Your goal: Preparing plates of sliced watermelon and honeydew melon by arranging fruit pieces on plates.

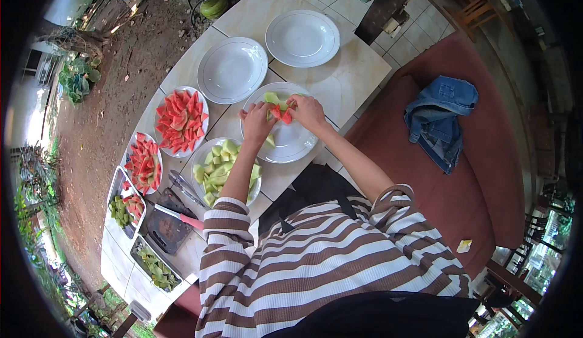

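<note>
Both my hands are over a white plate (291, 144) that carries a few pieces of green melon (272, 97) and red watermelon (286, 117). My left hand (258, 121) has its fingertips at the left side of the watermelon pieces; whether it grips one is unclear. My right hand (306, 111) pinches at the watermelon and melon from the other side. Nearer my left forearm stands a plate of cut green melon (217, 174). Farther left, two plates hold watermelon wedges (181, 121) and smaller watermelon pieces (145, 165).
Two bare white plates (232, 70) (303, 38) stand beyond my hands. At the lower left are metal tongs (184, 186), a dark cutting board (166, 228), a pink-handled knife (191, 221), a tray of fruit pieces (120, 181) and a tray of peels (157, 269). A reddish sofa (423, 187) bears a denim garment (439, 115).
</note>
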Demonstrator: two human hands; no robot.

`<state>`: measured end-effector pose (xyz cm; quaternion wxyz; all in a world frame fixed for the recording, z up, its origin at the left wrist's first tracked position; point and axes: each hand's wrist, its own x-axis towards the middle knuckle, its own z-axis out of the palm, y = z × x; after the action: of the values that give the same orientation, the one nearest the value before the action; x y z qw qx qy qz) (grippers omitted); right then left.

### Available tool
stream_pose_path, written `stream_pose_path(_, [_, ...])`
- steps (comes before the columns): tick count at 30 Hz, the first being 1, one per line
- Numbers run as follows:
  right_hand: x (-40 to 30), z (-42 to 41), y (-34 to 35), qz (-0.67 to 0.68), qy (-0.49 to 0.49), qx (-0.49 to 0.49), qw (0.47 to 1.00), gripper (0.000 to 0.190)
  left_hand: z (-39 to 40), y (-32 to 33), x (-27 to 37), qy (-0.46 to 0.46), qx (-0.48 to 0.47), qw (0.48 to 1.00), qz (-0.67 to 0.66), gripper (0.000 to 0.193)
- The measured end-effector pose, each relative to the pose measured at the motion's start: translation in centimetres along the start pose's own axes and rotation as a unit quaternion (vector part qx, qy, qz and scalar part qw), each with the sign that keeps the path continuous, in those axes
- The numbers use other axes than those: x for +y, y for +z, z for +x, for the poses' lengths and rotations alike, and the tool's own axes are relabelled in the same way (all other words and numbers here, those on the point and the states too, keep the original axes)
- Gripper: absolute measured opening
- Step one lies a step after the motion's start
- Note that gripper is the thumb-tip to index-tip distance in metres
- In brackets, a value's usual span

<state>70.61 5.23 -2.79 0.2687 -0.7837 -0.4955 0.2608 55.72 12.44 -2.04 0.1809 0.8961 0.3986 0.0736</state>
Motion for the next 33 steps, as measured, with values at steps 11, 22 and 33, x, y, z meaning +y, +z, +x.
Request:
stream_pose_path(11, [-0.20, 0.04, 0.33, 0.011, -0.010, 0.027, 1.000, 0.015, 0.06, 0.24, -0.02, 0.002, 0.007, 0.999, 0.035, 0.026])
stream_pose_path(22, [0.07, 0.32, 0.31, 0.034, 0.005, 0.049, 0.998, 0.014, 0.26, 0.12, -0.04, 0.010, 0.013, 0.998, 0.064, 0.029])
stream_pose_path(33, [0.17, -0.13, 0.47, 0.078, 0.001, 0.057, 0.995, 0.018, 0.14, -0.27, 0.46, 0.026, -0.018, 0.998, 0.047, 0.028])
